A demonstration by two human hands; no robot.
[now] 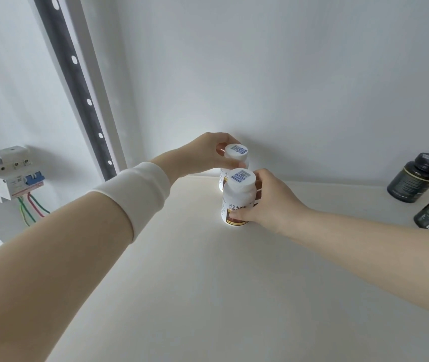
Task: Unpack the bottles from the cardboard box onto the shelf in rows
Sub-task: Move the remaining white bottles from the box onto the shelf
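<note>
Placing step: the left hand [203, 155] grips the rear white pill bottle [235, 155] and the right hand [268, 202] grips the front white pill bottle [238, 197] on the shelf [208, 283]. Next, probably letting go with both upright.

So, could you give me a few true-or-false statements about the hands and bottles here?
1. The left hand holds the far white bottle, and the right hand holds the near white bottle. True.
2. The white bottles lie on their sides. False: both are upright.
3. Two black bottles are at the right of the shelf. True.
4. The white bottles are open at the top. False: both are capped.
</note>
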